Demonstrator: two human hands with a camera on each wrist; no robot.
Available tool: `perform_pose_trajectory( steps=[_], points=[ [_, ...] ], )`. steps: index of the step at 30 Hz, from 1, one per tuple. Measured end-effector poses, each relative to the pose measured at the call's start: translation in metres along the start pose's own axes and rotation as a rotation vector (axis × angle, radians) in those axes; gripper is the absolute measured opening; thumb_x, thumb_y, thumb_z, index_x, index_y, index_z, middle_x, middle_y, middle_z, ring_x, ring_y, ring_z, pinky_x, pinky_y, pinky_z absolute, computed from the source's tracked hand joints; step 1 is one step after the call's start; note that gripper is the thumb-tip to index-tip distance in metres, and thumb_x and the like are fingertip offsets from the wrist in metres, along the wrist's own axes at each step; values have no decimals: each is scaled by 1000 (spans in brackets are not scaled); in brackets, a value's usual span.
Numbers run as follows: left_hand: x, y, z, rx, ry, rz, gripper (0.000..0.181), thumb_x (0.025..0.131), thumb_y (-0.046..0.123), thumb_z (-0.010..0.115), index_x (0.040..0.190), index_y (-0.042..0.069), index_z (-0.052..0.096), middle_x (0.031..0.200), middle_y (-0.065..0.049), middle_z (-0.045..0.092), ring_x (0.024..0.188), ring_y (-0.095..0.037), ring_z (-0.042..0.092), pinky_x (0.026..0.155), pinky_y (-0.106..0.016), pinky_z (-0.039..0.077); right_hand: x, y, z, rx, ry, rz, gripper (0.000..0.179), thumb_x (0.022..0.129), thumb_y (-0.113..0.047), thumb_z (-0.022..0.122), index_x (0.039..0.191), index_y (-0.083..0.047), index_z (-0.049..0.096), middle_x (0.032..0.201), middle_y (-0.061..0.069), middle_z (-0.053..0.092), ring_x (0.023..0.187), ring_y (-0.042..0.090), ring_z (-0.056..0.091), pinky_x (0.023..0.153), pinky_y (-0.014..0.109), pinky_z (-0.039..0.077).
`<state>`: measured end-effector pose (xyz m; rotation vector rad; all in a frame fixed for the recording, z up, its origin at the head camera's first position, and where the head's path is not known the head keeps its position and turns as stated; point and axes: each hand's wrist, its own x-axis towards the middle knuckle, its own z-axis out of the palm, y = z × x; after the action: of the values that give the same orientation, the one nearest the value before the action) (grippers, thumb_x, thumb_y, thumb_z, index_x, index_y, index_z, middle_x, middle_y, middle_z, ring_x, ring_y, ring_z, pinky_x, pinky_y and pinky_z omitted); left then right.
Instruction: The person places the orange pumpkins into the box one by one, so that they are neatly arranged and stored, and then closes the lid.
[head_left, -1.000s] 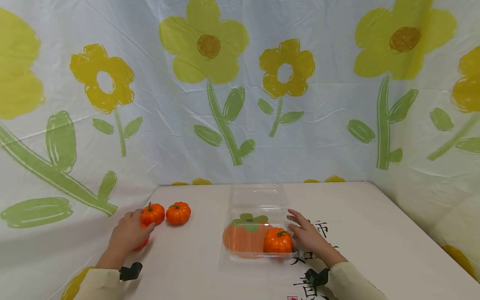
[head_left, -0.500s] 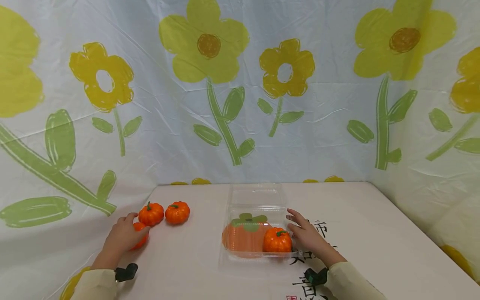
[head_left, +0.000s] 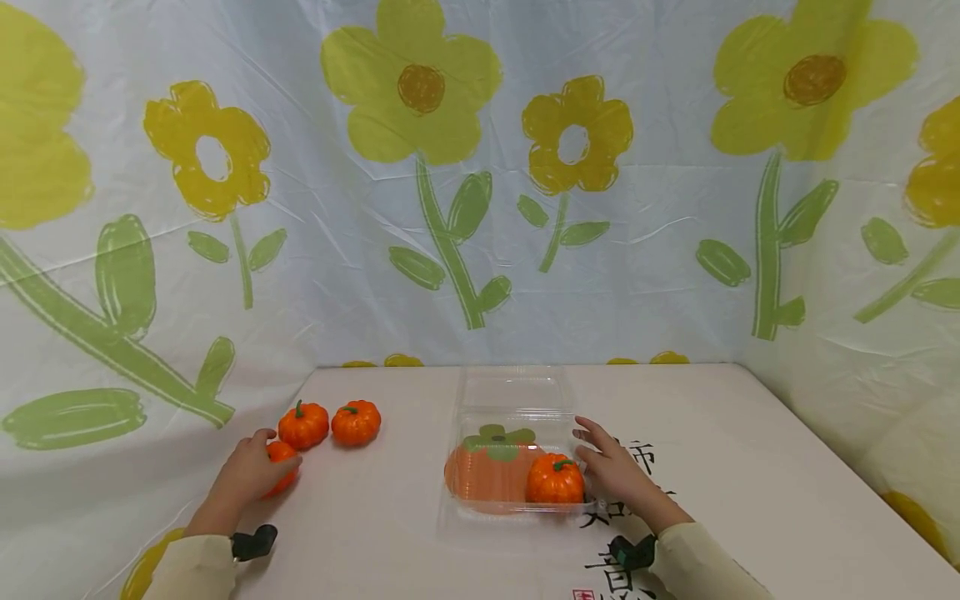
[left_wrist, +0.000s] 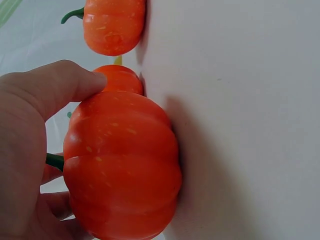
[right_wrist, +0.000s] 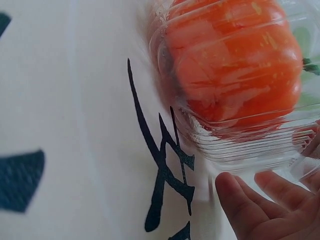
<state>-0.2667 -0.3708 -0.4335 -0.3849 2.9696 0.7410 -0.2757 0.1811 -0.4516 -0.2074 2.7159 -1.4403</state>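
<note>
My left hand [head_left: 243, 475] is around a small orange toy pumpkin [left_wrist: 122, 165] at the table's left, thumb on one side and fingers on the other. The left wrist view shows its green stem pointing into the palm. Just beyond stand two similar pumpkins, one nearer [head_left: 303, 427] and one to its right [head_left: 356, 423]. A clear plastic clamshell box [head_left: 480, 506] lies open in the middle, with another pumpkin [head_left: 555, 481] in its front right corner. Against the box's right side rests my right hand [head_left: 615, 471], fingers extended, fingertips at the ridged wall.
The box's transparent lid [head_left: 513, 392] is folded back toward the rear edge. An orange pumpkin print with green leaves shows through the box. Black brush characters [head_left: 618, 575] mark the pale table [head_left: 360, 533] at right. Flower-printed cloth [head_left: 300, 325] hangs around the table.
My left hand has shifted slightly left and toward me, uncovering more of the pumpkin beside it. The right hand and the box have stayed in place.
</note>
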Motion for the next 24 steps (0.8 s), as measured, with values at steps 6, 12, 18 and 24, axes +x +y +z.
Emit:
perform_pose_trajectory(
  steps=[6,12,18,24],
  points=[
    [4,0,0,0,-17,-28,93,83,51,66,138,-14,28,126,-37,39,109,-47,45,98,-62,43,-1,-1,0,10,1,-1,54,100,-22,48,151,-17,29,149,18,42,118,36,58,97,55,49],
    [3,3,0,14,-27,-34,92,84,51,65,137,-14,29,125,-37,40,106,-46,46,97,-62,44,0,0,0,11,4,-2,55,100,-21,48,151,-17,29,150,19,42,122,41,55,97,56,49],
    [0,8,0,27,-21,-10,93,84,53,64,138,-14,29,127,-39,40,109,-48,46,99,-63,42,0,1,1,22,10,4,55,100,-20,48,151,-18,29,150,19,41,120,40,56,96,55,49],
    [0,15,-2,38,-23,15,100,83,56,63,141,-16,25,130,-39,39,111,-49,46,99,-64,42,1,1,2,26,13,10,54,100,-21,48,151,-19,30,150,18,42,115,35,60,96,55,50]
  ],
)
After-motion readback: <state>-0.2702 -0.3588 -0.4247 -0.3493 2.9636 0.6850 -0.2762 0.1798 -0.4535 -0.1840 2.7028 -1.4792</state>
